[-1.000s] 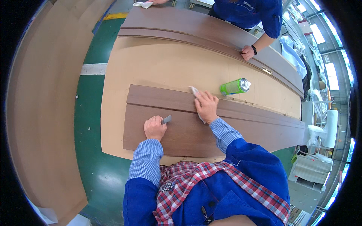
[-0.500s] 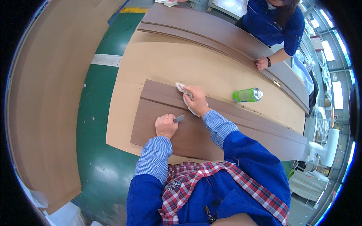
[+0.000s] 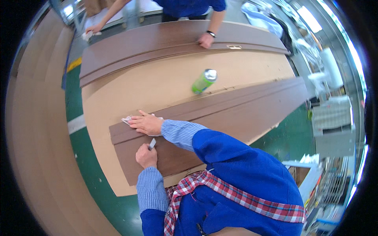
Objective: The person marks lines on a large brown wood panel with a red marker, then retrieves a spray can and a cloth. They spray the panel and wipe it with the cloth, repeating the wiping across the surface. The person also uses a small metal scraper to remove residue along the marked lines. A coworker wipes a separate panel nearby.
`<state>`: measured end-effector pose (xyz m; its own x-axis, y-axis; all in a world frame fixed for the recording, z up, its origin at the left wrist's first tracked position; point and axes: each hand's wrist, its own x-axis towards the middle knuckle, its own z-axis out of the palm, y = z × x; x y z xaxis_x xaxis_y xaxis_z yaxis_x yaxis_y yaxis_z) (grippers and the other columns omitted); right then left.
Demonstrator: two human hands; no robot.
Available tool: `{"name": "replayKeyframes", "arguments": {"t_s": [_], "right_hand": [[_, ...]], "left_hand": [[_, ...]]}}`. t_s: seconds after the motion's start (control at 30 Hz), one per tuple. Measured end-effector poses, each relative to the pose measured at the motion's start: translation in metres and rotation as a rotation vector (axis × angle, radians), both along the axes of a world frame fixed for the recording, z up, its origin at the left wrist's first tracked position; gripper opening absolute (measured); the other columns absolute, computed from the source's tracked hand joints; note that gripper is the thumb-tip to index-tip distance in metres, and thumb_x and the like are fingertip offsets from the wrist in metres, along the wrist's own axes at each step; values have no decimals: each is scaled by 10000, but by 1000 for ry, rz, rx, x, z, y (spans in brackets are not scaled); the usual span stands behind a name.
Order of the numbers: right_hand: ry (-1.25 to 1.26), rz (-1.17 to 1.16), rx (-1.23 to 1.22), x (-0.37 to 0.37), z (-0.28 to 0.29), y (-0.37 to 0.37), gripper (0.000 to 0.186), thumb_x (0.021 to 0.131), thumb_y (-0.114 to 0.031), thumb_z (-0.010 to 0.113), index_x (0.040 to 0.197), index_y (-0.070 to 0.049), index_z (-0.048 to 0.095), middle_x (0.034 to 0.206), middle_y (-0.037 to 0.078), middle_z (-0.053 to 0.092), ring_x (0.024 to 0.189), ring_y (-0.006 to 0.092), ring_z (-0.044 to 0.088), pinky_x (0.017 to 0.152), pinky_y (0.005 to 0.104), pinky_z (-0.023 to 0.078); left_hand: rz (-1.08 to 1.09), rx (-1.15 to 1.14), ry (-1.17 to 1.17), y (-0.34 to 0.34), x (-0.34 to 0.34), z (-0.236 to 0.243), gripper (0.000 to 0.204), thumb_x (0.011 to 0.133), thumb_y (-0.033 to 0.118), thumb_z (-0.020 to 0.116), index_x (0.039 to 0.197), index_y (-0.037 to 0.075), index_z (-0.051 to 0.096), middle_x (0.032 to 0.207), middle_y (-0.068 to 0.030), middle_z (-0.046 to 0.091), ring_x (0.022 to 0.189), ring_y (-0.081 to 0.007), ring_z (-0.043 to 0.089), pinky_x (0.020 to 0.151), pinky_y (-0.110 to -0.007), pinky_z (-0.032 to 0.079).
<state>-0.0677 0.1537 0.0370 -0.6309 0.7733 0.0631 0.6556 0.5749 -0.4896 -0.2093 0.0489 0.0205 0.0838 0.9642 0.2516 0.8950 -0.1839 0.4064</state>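
Note:
My left hand (image 3: 146,157) is a fist resting on the near brown door panel (image 3: 189,145). A short, flat grey metal blade, like a scraper (image 3: 152,144), sticks out of it; its handle is hidden. My right hand (image 3: 147,124) presses a crumpled white cloth (image 3: 126,120) onto the raised strip along the panel's far edge, near its left end. The fingers lie over the cloth, the thumb stands apart, and most of the cloth is covered.
A green spray can (image 3: 204,81) with a silver top stands on the cardboard sheet (image 3: 157,88) between the panels. Across from me, a co-worker rests a fist (image 3: 205,40) on a second brown panel (image 3: 138,41) and holds a white cloth (image 3: 89,35). A tall cardboard stack (image 3: 35,129) stands left.
My right hand has slid the cloth left along the strip toward the panel's end. My left hand keeps the scraper. The view has turned, and the co-worker's other hand with a cloth now shows.

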Motion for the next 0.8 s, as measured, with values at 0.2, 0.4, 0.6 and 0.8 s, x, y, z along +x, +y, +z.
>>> {"name": "replayKeyframes", "arguments": {"t_s": [0.2,0.4,0.6,0.8], "right_hand": [[18,-432,220,152,2,-98,282,877,-189,492,1123,-72,565,1249,75,525,1195,239,454,1029,490,272],[-596,-1063,153,314,14,-190,294,866,-145,430,1121,-38,528,1216,92,501,1168,292,422,969,514,312],[-471,-1460,398,368,-30,-208,583,869,-329,500,1314,13,344,1351,196,369,1248,353,337,1019,507,266],[-249,-1477,387,247,-9,-191,662,806,-327,571,1283,76,351,1333,267,349,1263,407,295,1055,520,181]], "left_hand": [[5,0,72,0,1,0,118,689,165,626,656,98,535,645,-76,574,632,-285,569,578,-408,441],[7,-13,59,1,-8,-2,132,715,166,607,649,87,525,641,-91,570,616,-303,564,563,-419,441],[4,-26,75,2,-1,5,155,733,178,592,649,71,518,633,-106,560,617,-313,563,556,-427,433],[-3,-86,89,0,-2,2,151,736,193,590,665,71,536,649,-121,572,620,-327,566,551,-435,432]]}}
